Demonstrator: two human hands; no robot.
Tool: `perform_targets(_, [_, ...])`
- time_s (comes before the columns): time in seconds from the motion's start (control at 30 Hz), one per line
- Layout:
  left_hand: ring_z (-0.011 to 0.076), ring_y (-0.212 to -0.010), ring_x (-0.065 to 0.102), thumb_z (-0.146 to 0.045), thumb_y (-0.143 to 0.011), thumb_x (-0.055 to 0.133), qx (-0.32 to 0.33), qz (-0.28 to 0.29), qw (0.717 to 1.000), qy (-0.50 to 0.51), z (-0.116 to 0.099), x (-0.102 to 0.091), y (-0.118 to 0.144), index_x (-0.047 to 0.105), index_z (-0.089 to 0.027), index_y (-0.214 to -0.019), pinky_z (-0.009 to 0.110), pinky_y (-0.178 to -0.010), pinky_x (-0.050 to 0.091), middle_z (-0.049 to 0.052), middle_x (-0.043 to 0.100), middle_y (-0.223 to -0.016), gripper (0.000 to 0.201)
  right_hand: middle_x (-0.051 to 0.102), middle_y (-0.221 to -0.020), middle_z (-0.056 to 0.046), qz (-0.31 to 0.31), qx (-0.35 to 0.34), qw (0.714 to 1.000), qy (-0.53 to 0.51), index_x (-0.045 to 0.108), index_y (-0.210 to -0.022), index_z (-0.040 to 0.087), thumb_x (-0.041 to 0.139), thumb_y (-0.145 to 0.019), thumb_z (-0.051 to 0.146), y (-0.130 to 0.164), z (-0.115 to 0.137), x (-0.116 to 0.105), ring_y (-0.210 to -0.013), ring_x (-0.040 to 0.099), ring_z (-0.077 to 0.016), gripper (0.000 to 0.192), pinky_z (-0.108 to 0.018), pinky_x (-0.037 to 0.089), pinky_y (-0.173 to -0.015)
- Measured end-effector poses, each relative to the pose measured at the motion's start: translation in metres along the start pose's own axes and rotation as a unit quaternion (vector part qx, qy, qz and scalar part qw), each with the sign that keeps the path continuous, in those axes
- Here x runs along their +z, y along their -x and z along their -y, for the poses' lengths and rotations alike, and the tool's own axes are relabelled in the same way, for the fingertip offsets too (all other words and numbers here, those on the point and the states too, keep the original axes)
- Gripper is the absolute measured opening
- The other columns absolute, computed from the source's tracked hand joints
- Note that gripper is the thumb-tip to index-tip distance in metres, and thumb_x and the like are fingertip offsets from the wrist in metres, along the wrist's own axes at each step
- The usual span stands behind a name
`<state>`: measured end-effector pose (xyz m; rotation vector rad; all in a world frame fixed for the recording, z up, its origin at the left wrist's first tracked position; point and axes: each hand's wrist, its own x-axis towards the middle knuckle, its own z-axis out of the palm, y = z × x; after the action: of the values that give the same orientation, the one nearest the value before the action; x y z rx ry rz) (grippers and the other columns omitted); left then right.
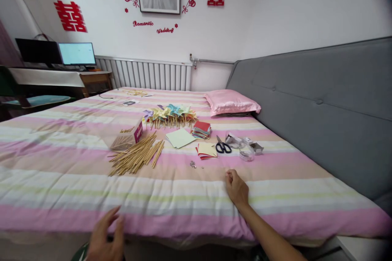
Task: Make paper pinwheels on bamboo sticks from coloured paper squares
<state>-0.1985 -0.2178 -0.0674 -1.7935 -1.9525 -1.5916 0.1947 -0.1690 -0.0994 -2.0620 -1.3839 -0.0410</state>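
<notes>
At the near edge of the bed [61, 187], toward its left, my left hand [105, 238] hovers with the fingers spread and loose — nothing in them. Up the sheet from it lies a fanned heap of wooden sticks [136, 155], with a small open box [127, 138] touching its far left side. Further right sit a pale green sheet [180, 137], a stack of coloured paper squares [201, 129], and behind them a row of finished paper pinwheels [170, 115]. A few small metal pins [192, 164] lie near the bed's middle, then the black scissors [223, 146]. My right hand [236, 187] rests knuckles-up on the bed, fingers curled under; I cannot tell whether they pinch anything. The pins are the nearest thing to it. I judge it wise to keep that hand low and slide to the pins — small parts sink into soft bedding, so pinch from above.
</notes>
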Motion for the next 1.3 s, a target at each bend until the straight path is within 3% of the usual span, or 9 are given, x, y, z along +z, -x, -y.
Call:
perform_targets(0.1, [0.0254,-0.104,0.058,-0.038,-0.085,0.048,0.114,0.074,0.989,0.064,-0.048,0.058,-0.013,0.059,-0.019,-0.107,0.041,-0.092,0.046,0.01,0.062,-0.109,0.032,0.069,-0.079,-0.003,-0.003,0.001,1.0,-0.001,0.056,-0.096,0.019,0.036,-0.089,0.029,-0.001,-0.001,0.001,-0.067,0.062,-0.0172,0.023,-0.025,0.029,-0.056])
perform_targets(0.2, [0.025,-0.117,0.051,-0.035,-0.087,0.045,0.158,0.132,0.978,0.034,-0.09,0.109,-0.012,0.052,-0.016,-0.122,0.041,-0.097,0.043,0.013,0.055,-0.126,0.041,0.069,-0.08,-0.002,-0.006,0.003,1.0,-0.003,0.055,-0.097,0.019,0.037,-0.089,0.028,-0.003,-0.002,0.002,-0.068,0.062,-0.017,0.021,-0.025,0.029,-0.057])
perform_targets(0.33, [0.0318,-0.128,0.039,-0.046,-0.085,0.046,0.244,0.223,0.941,-0.076,-0.102,0.145,0.017,0.046,-0.015,-0.132,0.049,-0.103,0.032,0.017,0.046,-0.137,0.057,0.069,-0.08,-0.001,-0.005,0.009,1.0,-0.007,0.054,-0.097,0.02,0.038,-0.089,0.027,-0.004,-0.003,0.002,-0.068,0.062,-0.017,0.02,-0.025,0.029,-0.056])
perform_targets(0.47, [0.0329,-0.134,0.028,-0.058,-0.08,0.047,0.318,0.26,0.906,-0.105,-0.091,0.141,0.042,0.034,-0.021,-0.141,0.05,-0.107,0.022,0.018,0.032,-0.146,0.073,0.069,-0.079,-0.002,0.001,0.009,1.0,-0.016,0.055,-0.098,0.021,0.038,-0.089,0.028,-0.005,-0.003,0.0,-0.069,0.061,-0.0165,0.02,-0.024,0.03,-0.057])
perform_targets(0.67, [0.0368,-0.137,0.017,-0.075,-0.068,0.045,0.422,0.335,0.84,-0.067,-0.091,0.125,0.046,0.022,-0.023,-0.145,0.053,-0.108,0.011,0.015,0.018,-0.151,0.095,0.069,-0.08,-0.002,0.007,0.014,1.0,-0.02,0.055,-0.097,0.02,0.04,-0.088,0.027,-0.005,-0.003,-0.002,-0.07,0.061,-0.0167,0.019,-0.024,0.029,-0.057])
perform_targets(0.8, [0.0374,-0.138,0.009,-0.072,-0.065,0.051,0.458,0.418,0.783,-0.049,-0.094,0.123,0.051,0.015,-0.028,-0.146,0.054,-0.109,0.006,0.013,0.007,-0.154,0.099,0.069,-0.081,-0.003,0.009,0.015,1.0,-0.019,0.055,-0.098,0.02,0.04,-0.088,0.026,-0.005,-0.001,-0.004,-0.069,0.061,-0.0163,0.018,-0.024,0.029,-0.057])
perform_targets(1.03, [0.0356,-0.139,0.001,-0.03,-0.062,0.067,0.406,0.468,0.781,-0.082,-0.099,0.122,0.061,0.009,-0.033,-0.145,0.055,-0.108,0.004,0.008,-0.007,-0.154,0.101,0.069,-0.082,-0.002,0.015,0.015,1.0,-0.023,0.054,-0.098,0.021,0.042,-0.087,0.026,-0.006,0.0,-0.006,-0.071,0.062,-0.0166,0.018,-0.024,0.031,-0.059])
perform_targets(1.2, [0.0337,-0.139,-0.001,-0.017,-0.057,0.066,0.39,0.466,0.79,-0.084,-0.098,0.125,0.065,0.01,-0.034,-0.145,0.055,-0.109,0.005,0.006,-0.007,-0.154,0.105,0.068,-0.077,-0.001,-0.002,0.013,1.0,-0.023,0.055,-0.101,0.021,0.044,-0.085,0.028,-0.018,0.008,-0.007,-0.069,0.061,-0.018,0.02,-0.026,0.032,-0.057])
perform_targets(1.3, [0.0331,-0.139,-0.001,-0.017,-0.058,0.065,0.38,0.474,0.791,-0.077,-0.099,0.125,0.066,0.009,-0.034,-0.145,0.056,-0.109,0.005,0.007,-0.005,-0.154,0.105,0.067,-0.085,-0.003,-0.033,-0.049,0.998,-0.036,0.058,-0.098,0.02,0.042,-0.086,0.028,-0.04,0.028,-0.006,-0.078,0.061,-0.0178,0.021,-0.027,0.038,-0.066])
